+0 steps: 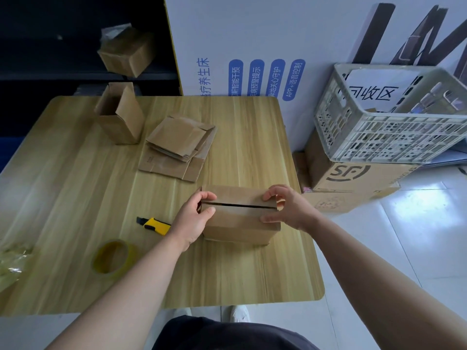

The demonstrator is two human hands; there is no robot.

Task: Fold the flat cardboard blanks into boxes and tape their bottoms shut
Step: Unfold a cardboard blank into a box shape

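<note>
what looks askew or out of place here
The white crate perches tilted on the SF carton beside the table; the stack of flat blanks is fanned unevenly.

Your left hand [194,219] and right hand [286,208] grip the two ends of the small brown cardboard box [240,218] on the pale wooden table [75,185]. Its two top flaps meet with a dark slit between them, and your curled fingers sit on the flaps at each end. Just left of your left hand lies the yellow-and-black utility knife [154,225], and nearer you is the roll of clear yellowish tape [113,256]. Farther back is the stack of flat brown cardboard blanks [177,145], with an open-topped cardboard box [118,114] upright to its left.
</note>
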